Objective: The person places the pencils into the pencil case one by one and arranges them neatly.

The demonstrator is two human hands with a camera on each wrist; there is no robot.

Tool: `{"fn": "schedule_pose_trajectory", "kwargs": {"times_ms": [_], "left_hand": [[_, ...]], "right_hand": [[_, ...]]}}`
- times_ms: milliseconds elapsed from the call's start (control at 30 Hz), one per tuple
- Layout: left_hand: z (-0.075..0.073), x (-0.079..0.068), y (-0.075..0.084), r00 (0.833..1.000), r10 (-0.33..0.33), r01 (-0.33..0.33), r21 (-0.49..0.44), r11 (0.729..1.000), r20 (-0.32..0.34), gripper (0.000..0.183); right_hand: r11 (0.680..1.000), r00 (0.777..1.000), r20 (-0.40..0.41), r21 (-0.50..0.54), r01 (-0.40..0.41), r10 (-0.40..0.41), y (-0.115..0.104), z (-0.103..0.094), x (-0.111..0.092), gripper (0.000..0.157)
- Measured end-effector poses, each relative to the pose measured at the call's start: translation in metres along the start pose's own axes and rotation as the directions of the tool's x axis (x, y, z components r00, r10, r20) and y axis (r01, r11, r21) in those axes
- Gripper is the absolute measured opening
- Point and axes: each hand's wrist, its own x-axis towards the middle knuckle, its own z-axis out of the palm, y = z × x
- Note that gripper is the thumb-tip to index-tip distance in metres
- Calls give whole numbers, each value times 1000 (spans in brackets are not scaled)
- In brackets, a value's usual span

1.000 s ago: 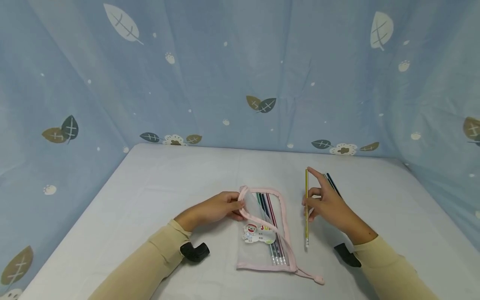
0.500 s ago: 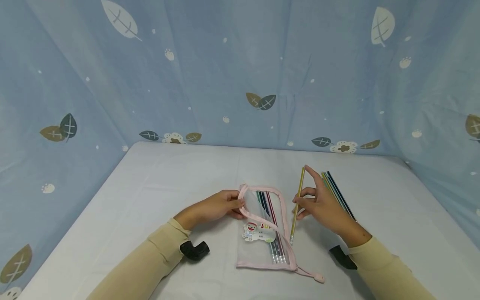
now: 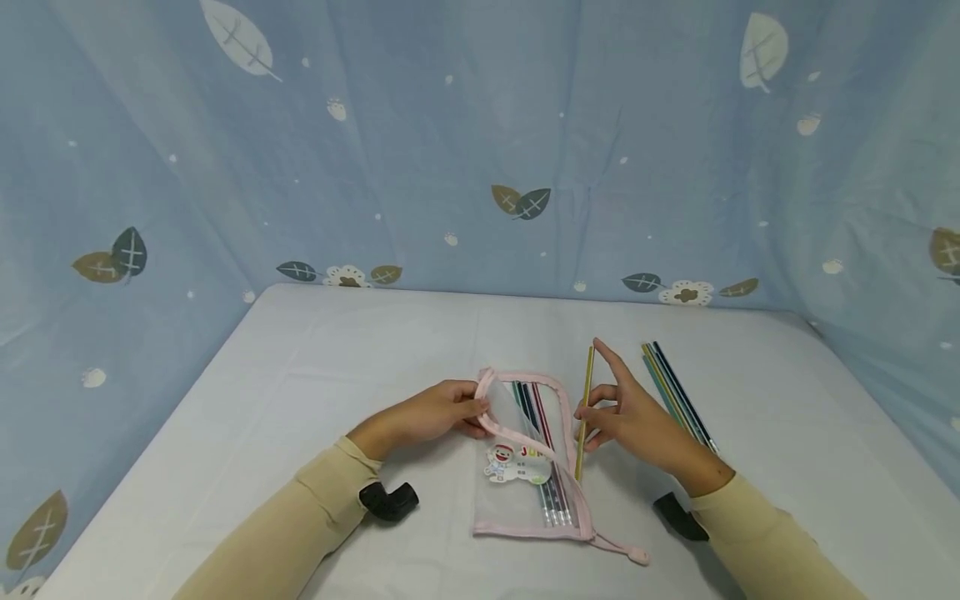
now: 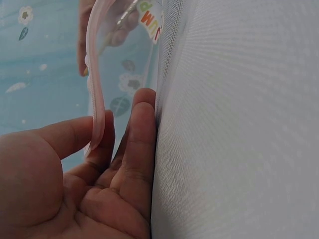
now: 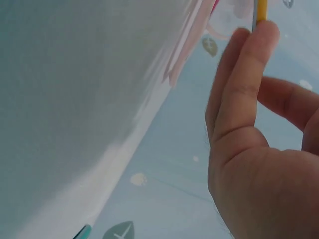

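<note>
A clear mesh pencil case (image 3: 510,512) with pink edging lies on the table, its zipped side lifted apart. Several pencils (image 3: 546,417) show inside it. My left hand (image 3: 431,415) pinches the pink edge between thumb and finger, as the left wrist view (image 4: 94,169) also shows. A yellow pencil (image 3: 587,383) stands tilted in my right hand (image 3: 630,417), pinched by thumb and fingers, with the index finger stretched to its upper end. Its lower end is at the case's right edge, partly hidden by the pink trim. In the right wrist view only a short piece of the pencil (image 5: 261,10) shows.
Several more pencils (image 3: 675,392) lie side by side on the white table (image 3: 360,342), to the right of my right hand. A pink zip pull (image 3: 636,556) trails from the case's lower right corner. Behind the table hangs a blue leaf-patterned curtain (image 3: 420,150).
My right hand has carried the yellow pencil leftward to the case's edge, uncovering more of the loose pencils on the right. The left hand has kept its hold on the case.
</note>
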Motion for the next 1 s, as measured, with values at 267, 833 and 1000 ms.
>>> {"fn": "schedule_pose_trajectory", "kwargs": {"times_ms": [267,833,1000], "left_hand": [[-4,-6,4,999,-32,33,30,999,-26,25],[0,1,6,999,-31,31,19,999,-11,27],[1,0,8,999,-29,30,24,999,-18,24]], "right_hand": [[997,995,62,5,-81,80,1,6,17,96],[981,977,116,42,-187,181,-2,7,29,98],[982,966,180,1,-186,183,0,11,35,96]]}}
